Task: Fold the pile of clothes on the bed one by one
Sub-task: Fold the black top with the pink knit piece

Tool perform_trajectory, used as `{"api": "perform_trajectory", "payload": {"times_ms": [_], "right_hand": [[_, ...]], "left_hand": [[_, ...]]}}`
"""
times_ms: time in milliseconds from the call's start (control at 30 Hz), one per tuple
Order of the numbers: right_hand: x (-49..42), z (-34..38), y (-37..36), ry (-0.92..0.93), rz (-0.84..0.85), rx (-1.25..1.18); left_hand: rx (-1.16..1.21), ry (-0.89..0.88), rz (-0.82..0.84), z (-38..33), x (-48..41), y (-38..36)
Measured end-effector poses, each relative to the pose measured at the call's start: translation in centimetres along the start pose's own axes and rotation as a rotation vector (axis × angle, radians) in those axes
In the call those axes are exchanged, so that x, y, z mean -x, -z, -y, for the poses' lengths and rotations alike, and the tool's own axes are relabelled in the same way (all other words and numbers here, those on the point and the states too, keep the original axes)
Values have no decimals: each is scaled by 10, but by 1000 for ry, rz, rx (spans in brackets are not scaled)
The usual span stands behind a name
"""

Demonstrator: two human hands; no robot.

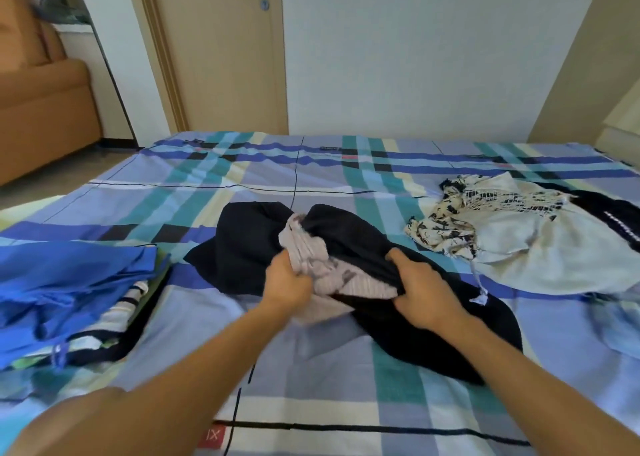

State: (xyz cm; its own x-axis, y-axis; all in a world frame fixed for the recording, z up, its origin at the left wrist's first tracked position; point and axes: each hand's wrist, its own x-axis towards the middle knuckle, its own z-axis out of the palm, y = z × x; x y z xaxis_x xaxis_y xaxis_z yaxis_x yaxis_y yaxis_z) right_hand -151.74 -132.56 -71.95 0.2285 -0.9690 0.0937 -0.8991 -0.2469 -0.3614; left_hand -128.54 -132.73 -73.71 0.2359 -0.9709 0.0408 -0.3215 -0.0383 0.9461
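A dark navy garment [249,247] lies crumpled in the middle of the bed [311,386], with a pale pink lining or inner cloth [311,258] showing through it. My left hand [287,282] grips the bunched pink cloth. My right hand [422,289] grips the navy fabric at its edge, just right of the pink part. To the right lies an unfolded heap with a white garment [540,247] and a black-and-white patterned piece [446,227]. At the left sits a stack topped by a blue garment [69,275].
The bed wears a blue, teal and white checked sheet. A closed door [225,57] and a pale wall stand behind it. An orange sofa [38,109] is at the far left, past the bed's edge. A dark garment [616,209] lies at the right edge.
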Motion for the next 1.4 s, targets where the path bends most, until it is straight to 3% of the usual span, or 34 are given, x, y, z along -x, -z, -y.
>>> {"api": "perform_trajectory", "payload": {"times_ms": [167, 333, 467, 700, 867, 1067, 1233, 1300, 1400], "right_hand": [[-24, -2, 102, 5, -221, -363], [-23, 2, 197, 68, -109, -735], [-8, -27, 211, 26, 31, -852], [9, -72, 117, -195, 46, -661], [21, -76, 67, -223, 120, -721], [24, -89, 62, -216, 257, -676], [23, -64, 97, -184, 637, -321], [14, -43, 107, -134, 539, -164], [-8, -12, 109, 2, 22, -273]], "left_hand": [[-50, -235, 96, -108, -55, 67], [-146, -342, 125, -196, -95, 125], [-105, -300, 139, -204, -115, 152], [-72, 71, 100, -70, -113, 118], [73, 420, 338, -7, -74, 68], [44, 343, 486, -26, -66, 61], [349, 176, 625, -101, -58, 81], [372, 107, 661, -124, -52, 84], [309, 11, 778, -149, -40, 83]]}}
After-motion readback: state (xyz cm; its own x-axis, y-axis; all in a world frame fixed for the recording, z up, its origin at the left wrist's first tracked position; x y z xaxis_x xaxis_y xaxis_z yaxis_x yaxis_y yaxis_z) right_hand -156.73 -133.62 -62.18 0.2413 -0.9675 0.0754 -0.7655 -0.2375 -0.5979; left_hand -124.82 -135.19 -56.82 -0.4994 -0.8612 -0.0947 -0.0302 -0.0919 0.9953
